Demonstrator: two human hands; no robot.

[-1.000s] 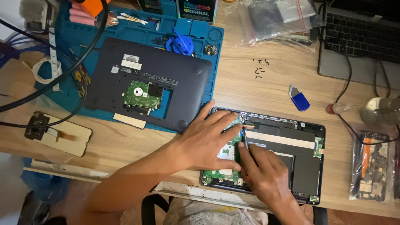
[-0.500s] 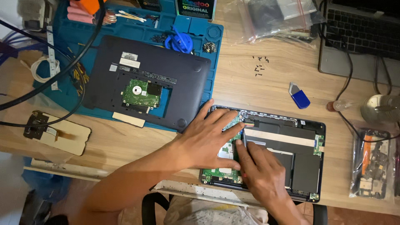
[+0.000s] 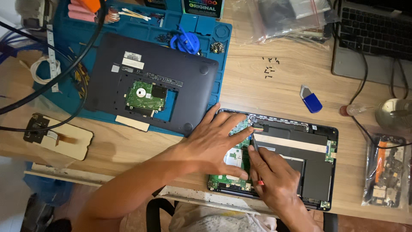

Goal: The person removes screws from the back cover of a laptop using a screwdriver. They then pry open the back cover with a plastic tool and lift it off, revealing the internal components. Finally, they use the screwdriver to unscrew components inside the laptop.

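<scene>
Little has moved since the earlier frames: the left hand (image 3: 214, 144) still lies flat, fingers spread, on the opened laptop (image 3: 315, 172) at lower right of the frame, and the right hand (image 3: 274, 180) stays clamped on a thin tool (image 3: 254, 143). A slip could gouge the green board (image 3: 234, 159). The counter (image 3: 266, 99) edge runs just below; room lies open above, up to the loose screws (image 3: 269, 68).

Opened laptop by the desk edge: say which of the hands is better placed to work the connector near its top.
Probably the right hand: it holds a thin tool whose tip sits by the connector. The left hand lies flat on the opened laptop, bracing it.
</scene>
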